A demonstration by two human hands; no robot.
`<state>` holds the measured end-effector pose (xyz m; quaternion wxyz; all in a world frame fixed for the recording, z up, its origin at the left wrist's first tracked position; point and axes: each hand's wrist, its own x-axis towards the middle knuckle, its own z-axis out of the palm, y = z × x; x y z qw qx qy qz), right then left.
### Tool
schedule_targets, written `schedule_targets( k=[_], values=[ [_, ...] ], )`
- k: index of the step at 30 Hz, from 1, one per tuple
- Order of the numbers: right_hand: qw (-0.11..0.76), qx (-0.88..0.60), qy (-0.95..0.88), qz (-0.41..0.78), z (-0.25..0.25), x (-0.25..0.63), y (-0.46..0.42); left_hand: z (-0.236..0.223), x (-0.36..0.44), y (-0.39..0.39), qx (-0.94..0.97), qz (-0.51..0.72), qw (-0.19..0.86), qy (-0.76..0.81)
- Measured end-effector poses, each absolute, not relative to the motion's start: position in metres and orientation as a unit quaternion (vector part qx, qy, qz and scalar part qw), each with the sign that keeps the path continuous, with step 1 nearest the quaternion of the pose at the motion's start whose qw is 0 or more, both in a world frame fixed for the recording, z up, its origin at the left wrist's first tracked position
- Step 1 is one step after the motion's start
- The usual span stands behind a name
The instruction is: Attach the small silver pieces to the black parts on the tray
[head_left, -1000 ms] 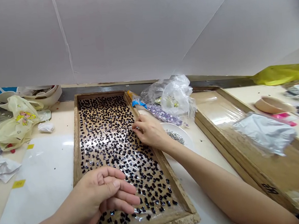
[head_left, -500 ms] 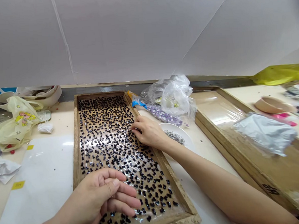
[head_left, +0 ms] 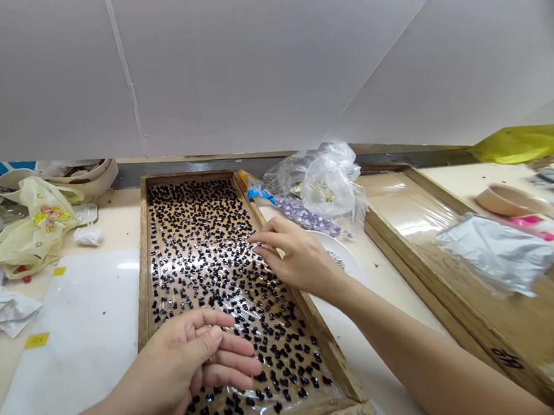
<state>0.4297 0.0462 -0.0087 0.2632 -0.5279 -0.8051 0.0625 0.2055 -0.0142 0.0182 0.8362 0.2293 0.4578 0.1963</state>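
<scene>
A wooden-framed tray (head_left: pixel 142 274) lined with clear film holds many small glossy black pieces (head_left: pixel 202 222) with rounded lobes. My left hand (head_left: pixel 206 358) is cupped palm-up over its near left part, fingers half curled and the thumb across them; anything in the palm is too small to make out. Over the tray's right side hovers my right hand (head_left: pixel 290 254), its thumb and index fingertips slightly apart above the black pieces, with nothing visible between them. Partly behind that hand stands a white dish (head_left: pixel 351 259) of tiny silvery bits.
Beyond the dish lie a bag of purple-and-white pieces (head_left: pixel 301 212) and crumpled clear plastic (head_left: pixel 327 179). Another wooden frame (head_left: pixel 434 285) with a silver packet (head_left: pixel 498 249) stands at right. A yellow bag (head_left: pixel 36 224) and a white sheet (head_left: pixel 77 335) are at left.
My right hand has lifted from the black pieces and shifted a little nearer and right, its pinch opening. My left hand has kept its pose. The view has shifted slightly.
</scene>
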Motion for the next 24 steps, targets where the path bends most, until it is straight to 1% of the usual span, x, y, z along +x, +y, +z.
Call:
schedule_targets(
  k=[2, 4, 5, 9, 15, 19, 22, 24],
  values=[
    [0.315, -0.469, -0.813, 0.138, 0.005, 0.414, 0.023, 0.016, 0.206, -0.014, 0.223, 0.211, 0.836, 0.455],
    [0.322, -0.419, -0.825, 0.199, 0.015, 0.395, 0.002, 0.015, 0.207, -0.015, 0.225, 0.231, 0.840, 0.437],
    [0.314, -0.405, -0.834, 0.206, 0.017, 0.387, -0.007, 0.014, 0.207, -0.015, 0.231, 0.241, 0.842, 0.424],
    [0.308, -0.395, -0.849, 0.169, 0.016, 0.366, -0.022, 0.014, 0.207, -0.016, 0.258, 0.268, 0.838, 0.400],
    [0.306, -0.394, -0.859, 0.116, 0.008, 0.362, -0.024, 0.015, 0.206, -0.017, 0.258, 0.274, 0.835, 0.401],
    [0.317, -0.378, -0.861, 0.127, 0.012, 0.365, -0.024, 0.016, 0.207, -0.016, 0.254, 0.267, 0.844, 0.390],
    [0.343, -0.421, -0.823, 0.166, 0.015, 0.382, -0.004, 0.017, 0.206, -0.015, 0.229, 0.261, 0.847, 0.402],
    [0.340, -0.478, -0.795, 0.156, 0.011, 0.399, 0.017, 0.017, 0.205, -0.015, 0.216, 0.253, 0.844, 0.420]
  ],
)
